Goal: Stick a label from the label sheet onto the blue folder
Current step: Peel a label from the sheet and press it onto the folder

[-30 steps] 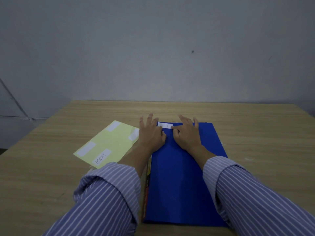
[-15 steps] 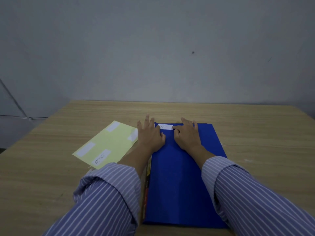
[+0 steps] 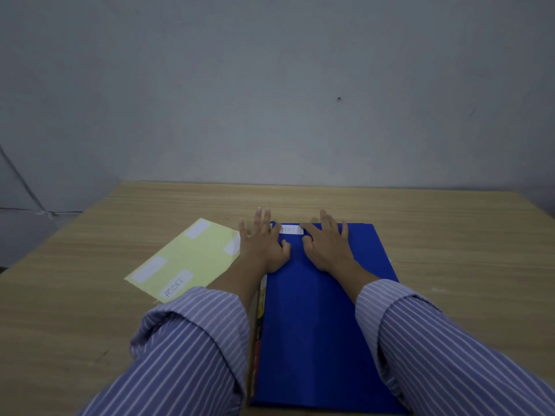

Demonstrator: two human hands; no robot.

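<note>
Nearest, striped sleeves (image 3: 186,349) reach over the tabletop (image 3: 60,310), where the folder (image 3: 315,325) lies flat. Both grips are released: left hand (image 3: 264,244) and right hand (image 3: 327,244) press flat, fingers spread. Between them, at the folder's far edge, sits the label (image 3: 290,229). The sheet (image 3: 186,259) lies left.

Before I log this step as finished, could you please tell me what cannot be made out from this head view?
- Label on the blue folder: its right end lies under the right hand, so full contact is unclear.
- Folder's near edge: hidden by the sleeves and cut by the frame.
- Label sheet: its near corner lies behind the left sleeve.
- Left hand: whether its fingertips touch the label is unclear.
</note>
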